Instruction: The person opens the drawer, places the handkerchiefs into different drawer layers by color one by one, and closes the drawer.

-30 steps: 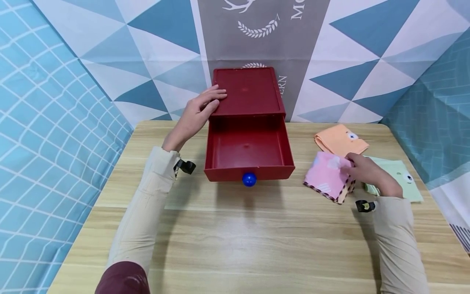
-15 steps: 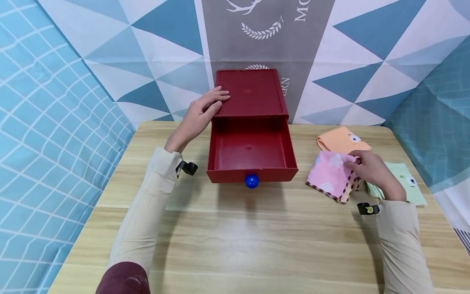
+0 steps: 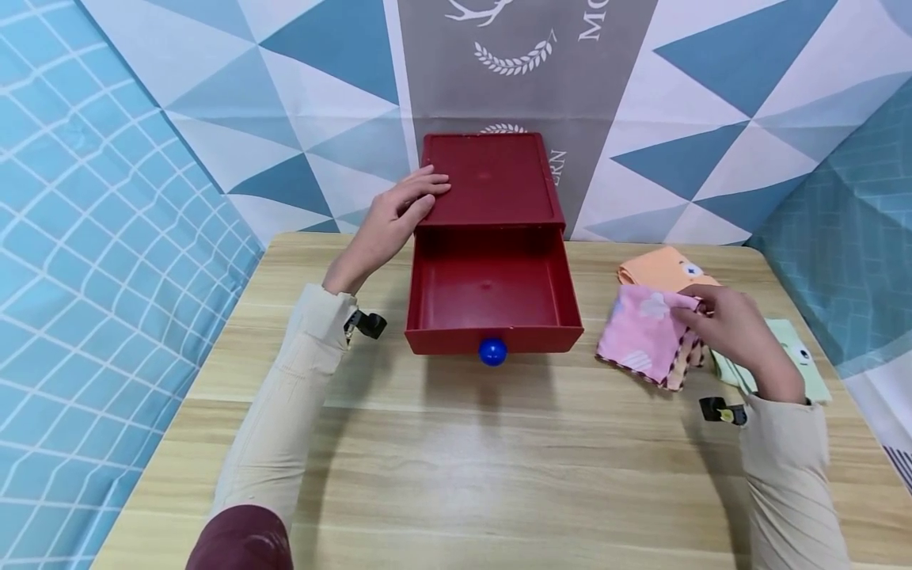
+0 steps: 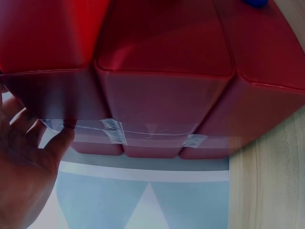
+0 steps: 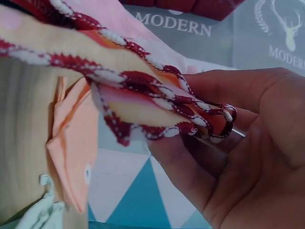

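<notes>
A red drawer box (image 3: 492,178) stands at the back of the table with its top drawer (image 3: 492,293) pulled out; the drawer holds nothing and has a round blue knob (image 3: 493,352). My left hand (image 3: 388,222) rests on the box's top left edge, fingers laid over it; the left wrist view shows that hand (image 4: 28,157) against the box's taped side (image 4: 162,95). At the right, my right hand (image 3: 734,328) pinches the right edge of a folded pink handkerchief (image 3: 644,332) between thumb and fingers. Its dark red and white stitched border (image 5: 167,95) shows in the right wrist view, layers bunched at the fingertips.
A folded orange cloth (image 3: 659,269) lies behind the handkerchief, and a folded green cloth (image 3: 791,352) lies to the right, partly behind the right hand. Patterned fabric (image 3: 321,103) hangs behind the wooden table (image 3: 470,475), with blue grid fabric (image 3: 107,277) at the left.
My right hand has gripped the handkerchief's right edge and raised it a little, tilting the cloth. The left hand stays on the box. The head view has shifted slightly.
</notes>
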Available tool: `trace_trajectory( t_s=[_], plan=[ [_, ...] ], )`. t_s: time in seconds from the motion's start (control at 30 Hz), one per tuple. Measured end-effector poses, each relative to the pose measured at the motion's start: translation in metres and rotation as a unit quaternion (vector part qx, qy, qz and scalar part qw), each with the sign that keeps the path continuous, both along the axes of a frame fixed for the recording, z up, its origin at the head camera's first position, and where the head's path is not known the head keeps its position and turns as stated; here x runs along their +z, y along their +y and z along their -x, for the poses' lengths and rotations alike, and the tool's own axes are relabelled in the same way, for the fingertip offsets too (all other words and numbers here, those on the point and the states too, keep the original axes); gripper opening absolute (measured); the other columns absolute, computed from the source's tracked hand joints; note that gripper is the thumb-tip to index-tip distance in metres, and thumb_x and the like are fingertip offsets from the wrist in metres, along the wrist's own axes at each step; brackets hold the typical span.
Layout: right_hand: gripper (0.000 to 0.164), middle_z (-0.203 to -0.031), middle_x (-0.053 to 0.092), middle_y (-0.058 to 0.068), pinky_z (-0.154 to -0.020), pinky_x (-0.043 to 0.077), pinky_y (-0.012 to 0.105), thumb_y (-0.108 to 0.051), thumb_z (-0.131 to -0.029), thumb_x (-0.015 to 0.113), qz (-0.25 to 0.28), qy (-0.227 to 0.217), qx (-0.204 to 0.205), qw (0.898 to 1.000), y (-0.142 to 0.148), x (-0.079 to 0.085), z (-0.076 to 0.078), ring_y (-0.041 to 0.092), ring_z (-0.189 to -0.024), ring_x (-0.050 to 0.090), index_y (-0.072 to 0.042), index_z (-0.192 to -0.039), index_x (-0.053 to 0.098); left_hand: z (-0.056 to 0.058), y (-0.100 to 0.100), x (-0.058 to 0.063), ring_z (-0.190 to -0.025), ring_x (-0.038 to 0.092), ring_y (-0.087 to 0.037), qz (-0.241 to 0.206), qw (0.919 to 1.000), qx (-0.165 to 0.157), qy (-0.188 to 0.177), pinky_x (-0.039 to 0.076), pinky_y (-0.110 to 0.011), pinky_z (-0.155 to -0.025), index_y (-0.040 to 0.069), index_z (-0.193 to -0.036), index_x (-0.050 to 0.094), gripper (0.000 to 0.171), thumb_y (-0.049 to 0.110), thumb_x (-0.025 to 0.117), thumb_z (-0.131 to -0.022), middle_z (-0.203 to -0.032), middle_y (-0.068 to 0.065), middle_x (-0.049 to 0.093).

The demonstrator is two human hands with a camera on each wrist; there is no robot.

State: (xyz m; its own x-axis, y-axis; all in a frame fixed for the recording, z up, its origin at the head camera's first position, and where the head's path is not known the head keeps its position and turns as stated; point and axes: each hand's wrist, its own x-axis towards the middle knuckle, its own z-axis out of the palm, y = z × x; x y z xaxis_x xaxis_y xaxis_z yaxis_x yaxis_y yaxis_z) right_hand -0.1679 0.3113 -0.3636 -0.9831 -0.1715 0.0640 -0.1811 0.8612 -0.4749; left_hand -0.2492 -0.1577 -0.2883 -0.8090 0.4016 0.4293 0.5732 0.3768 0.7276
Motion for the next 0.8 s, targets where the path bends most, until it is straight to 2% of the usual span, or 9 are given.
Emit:
trace_trajectory(
  t_s=[0.3, 0.47, 0.8],
  plan=[
    [0.025, -0.069, 0.057, 0.006, -0.048, 0.036, 0.028, -0.014, -0.095, 0.067, 0.001, 0.061, 0.000, 0.998, -0.007, 0.015, -0.026, 0.015, -0.056, 0.045, 0.004, -0.112, 0.066, -0.002, 0.004, 0.001, -0.149, 0.027, -0.026, -0.003, 0.9999, -0.010, 0.006, 0.022, -0.025, -0.118, -0.002, -0.135, 0.059, 0.036, 0.012, 0.048, -0.104, -0.148, -0.015, 0.049],
    [0.026, -0.063, 0.052, 0.004, -0.045, 0.033, 0.028, -0.015, -0.095, 0.067, 0.013, 0.093, -0.001, 0.996, -0.013, 0.025, -0.033, 0.012, -0.051, 0.041, 0.003, -0.114, 0.066, -0.001, 0.001, 0.002, -0.149, 0.027, -0.026, -0.007, 0.9999, -0.011, 0.011, 0.023, -0.025, -0.118, -0.002, -0.134, 0.060, 0.035, 0.011, 0.048, -0.104, -0.147, -0.015, 0.050],
    [0.021, -0.063, 0.056, 0.003, -0.046, 0.033, 0.021, -0.008, -0.091, 0.071, 0.039, 0.159, 0.011, 0.986, -0.032, 0.038, -0.045, 0.007, -0.049, 0.043, 0.001, -0.111, 0.070, -0.002, -0.002, 0.000, -0.149, 0.026, -0.025, -0.001, 1.0000, -0.007, -0.001, 0.023, -0.027, -0.118, -0.001, -0.137, 0.058, 0.037, 0.012, 0.046, -0.104, -0.149, -0.014, 0.048]
  ],
)
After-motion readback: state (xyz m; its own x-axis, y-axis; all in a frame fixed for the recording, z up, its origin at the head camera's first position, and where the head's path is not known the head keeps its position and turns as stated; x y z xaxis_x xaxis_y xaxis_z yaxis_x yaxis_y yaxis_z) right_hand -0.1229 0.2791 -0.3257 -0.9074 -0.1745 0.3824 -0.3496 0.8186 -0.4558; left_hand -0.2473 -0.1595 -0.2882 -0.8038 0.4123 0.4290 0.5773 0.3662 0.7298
